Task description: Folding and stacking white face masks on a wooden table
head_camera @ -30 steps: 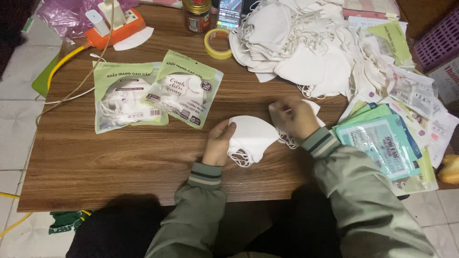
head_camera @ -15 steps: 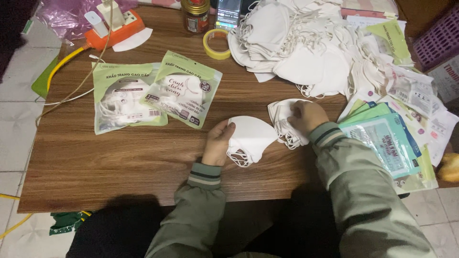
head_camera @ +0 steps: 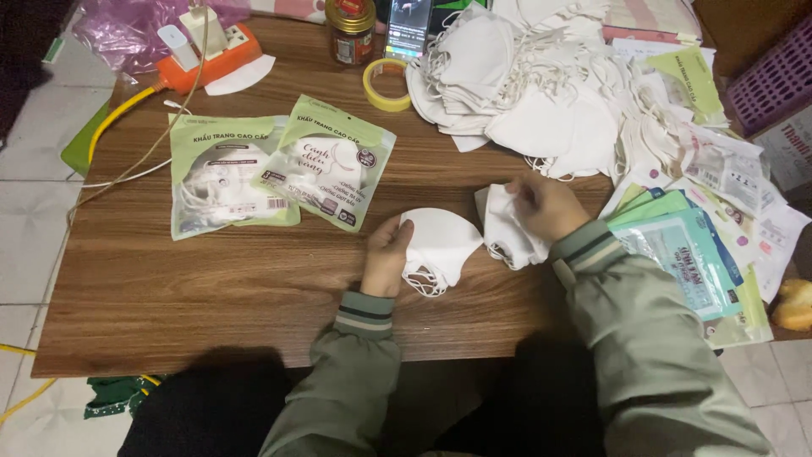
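A wooden desk [head_camera: 211, 296] with a dark brown grain filled most of the view, its near edge running across the lower part of the scene. Pale floor tiles [head_camera: 30, 220] with thin grout lines lay to the left, and more tiles showed at the lower right. A purple slatted basket [head_camera: 774, 80] stood at the far right, off the desk's edge. The far left corner fell into deep shadow, while soft, even light lay over the desk's top.
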